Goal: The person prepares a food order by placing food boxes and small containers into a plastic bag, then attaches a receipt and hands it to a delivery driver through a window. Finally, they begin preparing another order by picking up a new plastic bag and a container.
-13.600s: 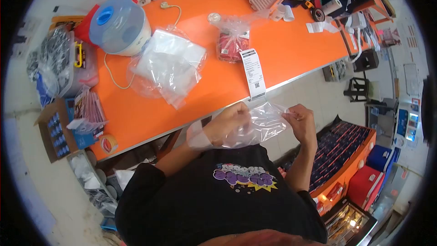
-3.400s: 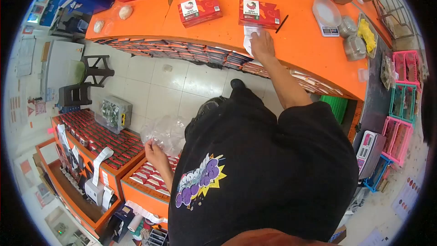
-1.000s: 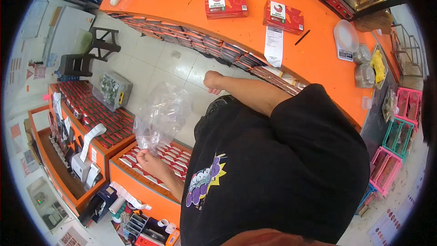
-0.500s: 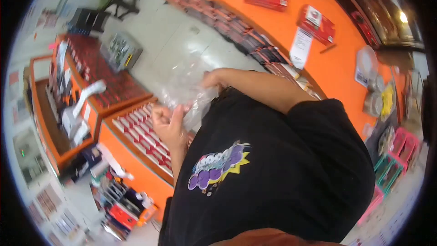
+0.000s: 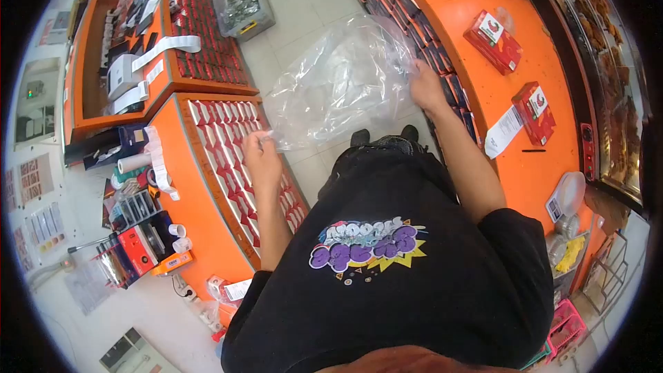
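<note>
A large clear plastic bag is spread out in front of my body, above the tiled floor. My left hand pinches its near left edge, beside the shelf of red and white folded boxes. At the bag's right side, my right hand grips the edge with the fingers closed. The bag looks puffed and wrinkled, and I see nothing inside it. Both forearms reach forward from a black T-shirt.
On the right orange counter lie two red boxes and a paper receipt. A lit glass food cabinet stands beyond. Left are a receipt printer and a pen organizer. A plastic bin sits on the floor.
My hands have moved apart, the right one outward to the right. The bag, bunched between them before, is now stretched wide. My view has turned and shifted.
</note>
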Action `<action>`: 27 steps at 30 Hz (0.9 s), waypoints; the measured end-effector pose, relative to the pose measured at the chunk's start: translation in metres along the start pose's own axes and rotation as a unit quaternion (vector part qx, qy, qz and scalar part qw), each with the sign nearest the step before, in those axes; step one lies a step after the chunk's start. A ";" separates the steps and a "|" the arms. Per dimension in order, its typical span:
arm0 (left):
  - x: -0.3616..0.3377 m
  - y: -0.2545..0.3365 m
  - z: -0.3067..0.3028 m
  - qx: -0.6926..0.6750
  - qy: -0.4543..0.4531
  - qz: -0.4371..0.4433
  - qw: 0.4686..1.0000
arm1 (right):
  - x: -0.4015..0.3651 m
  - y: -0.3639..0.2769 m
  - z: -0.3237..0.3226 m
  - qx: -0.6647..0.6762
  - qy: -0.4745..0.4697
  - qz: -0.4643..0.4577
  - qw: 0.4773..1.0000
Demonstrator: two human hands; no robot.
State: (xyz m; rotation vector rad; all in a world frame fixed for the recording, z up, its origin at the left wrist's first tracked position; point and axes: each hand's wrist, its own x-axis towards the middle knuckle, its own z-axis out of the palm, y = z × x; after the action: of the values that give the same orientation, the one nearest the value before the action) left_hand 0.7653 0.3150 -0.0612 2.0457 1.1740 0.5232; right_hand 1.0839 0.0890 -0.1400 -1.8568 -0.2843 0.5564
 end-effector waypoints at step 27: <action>0.157 0.143 -0.162 0.023 0.511 0.311 0.801 | -0.023 -0.374 0.027 -0.029 0.230 -0.736 0.636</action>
State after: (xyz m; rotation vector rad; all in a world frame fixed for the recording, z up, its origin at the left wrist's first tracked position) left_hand 0.8226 0.4644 0.1528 2.1760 0.9720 2.1332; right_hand 1.0781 0.2321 0.2076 -1.1497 -1.2744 -1.0592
